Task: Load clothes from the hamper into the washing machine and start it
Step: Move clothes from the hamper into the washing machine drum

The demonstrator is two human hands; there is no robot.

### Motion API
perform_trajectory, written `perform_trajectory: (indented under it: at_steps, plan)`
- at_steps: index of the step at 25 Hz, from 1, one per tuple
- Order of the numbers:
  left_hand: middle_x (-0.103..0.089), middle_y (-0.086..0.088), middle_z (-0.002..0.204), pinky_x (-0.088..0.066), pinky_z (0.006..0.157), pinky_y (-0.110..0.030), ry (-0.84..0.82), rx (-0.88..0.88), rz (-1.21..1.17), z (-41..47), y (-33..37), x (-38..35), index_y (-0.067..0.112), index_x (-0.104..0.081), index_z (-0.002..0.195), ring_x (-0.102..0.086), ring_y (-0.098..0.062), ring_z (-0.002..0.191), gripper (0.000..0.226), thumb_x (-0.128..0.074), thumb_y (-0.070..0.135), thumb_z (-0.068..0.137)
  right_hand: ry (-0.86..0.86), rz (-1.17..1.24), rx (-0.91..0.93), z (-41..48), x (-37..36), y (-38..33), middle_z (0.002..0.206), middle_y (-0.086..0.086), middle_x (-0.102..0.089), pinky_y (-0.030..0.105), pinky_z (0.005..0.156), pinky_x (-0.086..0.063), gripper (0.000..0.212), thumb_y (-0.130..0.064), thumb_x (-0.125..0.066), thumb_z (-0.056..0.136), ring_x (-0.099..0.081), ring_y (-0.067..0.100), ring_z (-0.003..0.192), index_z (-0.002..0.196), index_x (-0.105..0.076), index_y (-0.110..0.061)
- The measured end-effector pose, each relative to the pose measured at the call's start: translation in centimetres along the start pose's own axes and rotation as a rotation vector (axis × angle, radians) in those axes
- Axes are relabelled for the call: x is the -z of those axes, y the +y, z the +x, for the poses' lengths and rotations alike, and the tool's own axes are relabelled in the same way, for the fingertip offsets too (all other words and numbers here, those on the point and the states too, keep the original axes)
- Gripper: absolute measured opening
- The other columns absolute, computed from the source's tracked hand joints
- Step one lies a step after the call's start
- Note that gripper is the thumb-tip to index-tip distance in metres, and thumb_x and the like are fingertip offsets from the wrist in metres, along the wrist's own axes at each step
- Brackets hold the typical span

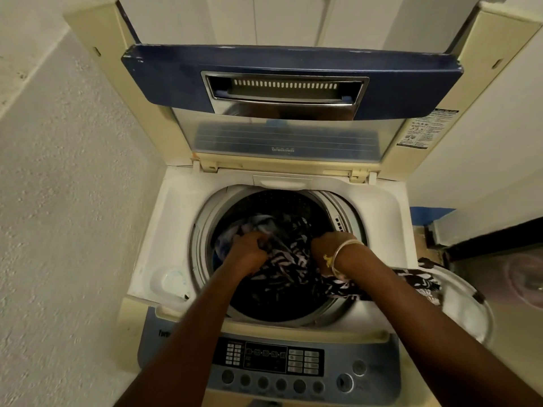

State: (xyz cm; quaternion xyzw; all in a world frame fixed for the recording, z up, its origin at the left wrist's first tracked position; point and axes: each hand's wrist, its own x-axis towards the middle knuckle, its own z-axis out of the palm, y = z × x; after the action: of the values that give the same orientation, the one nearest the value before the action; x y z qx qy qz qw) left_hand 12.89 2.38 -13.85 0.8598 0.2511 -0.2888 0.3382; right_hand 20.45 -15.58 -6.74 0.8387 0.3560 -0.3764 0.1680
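Observation:
A top-loading washing machine [173, 230] stands below me with its lid [291, 80] raised upright. Both my hands reach into the drum [279, 207]. My left hand [246, 254] grips a black-and-white patterned garment [288, 262] at its left side, over some bluish cloth [258, 221]. My right hand [332, 248], with a bangle at the wrist, holds the same garment at the drum's right rim. The garment trails over the rim to the right into a round white hamper [473, 306]. The control panel [273, 365] with buttons lies at the front edge.
A textured wall [67, 183] runs along the left, close to the machine. White cabinet doors [293, 19] rise behind the lid. To the right sit a dark edge and a pinkish round object [526, 280] on the floor. A detergent cup recess [173, 280] sits left of the drum.

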Motion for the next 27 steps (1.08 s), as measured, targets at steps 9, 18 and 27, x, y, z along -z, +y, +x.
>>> perform_trajectory:
  at_steps: [9,18,27]
  plan:
    - [-0.071,-0.007,0.103,-0.057,0.079,-0.04,0.056,0.13,-0.671,-1.6,-0.4,1.9,0.025,-0.064,0.098,-0.068,-0.024,0.09,0.008,-0.06,0.029,0.093,0.751,1.221,0.322,5.7,7.9,-5.3,0.083,-0.006,-0.058,0.021,0.071,-0.046,0.016,-0.015,-0.063,0.09,-0.057,0.01,0.078,0.084,-0.052,-0.026]
    - [-0.071,-0.011,0.104,-0.055,0.092,-0.048,0.135,0.087,-0.665,-1.6,-0.1,0.3,0.027,-0.067,0.086,-0.068,-0.03,0.099,0.015,-0.056,0.023,0.096,0.374,0.843,-0.144,7.9,-0.2,-2.1,0.124,0.02,-0.06,0.036,0.092,-0.049,0.047,-0.015,-0.058,0.089,-0.058,0.035,0.114,0.134,-0.048,-0.003]
    - [-0.069,-0.003,0.114,-0.052,0.093,-0.042,0.36,-0.091,-0.472,-2.4,8.1,-2.0,0.026,-0.067,0.112,-0.064,-0.024,0.104,0.023,-0.054,0.023,0.093,0.575,0.945,-0.063,3.5,-1.6,1.5,0.106,0.009,-0.069,0.03,0.082,-0.051,0.027,-0.027,-0.058,0.091,-0.065,0.026,0.098,0.112,-0.066,-0.014]
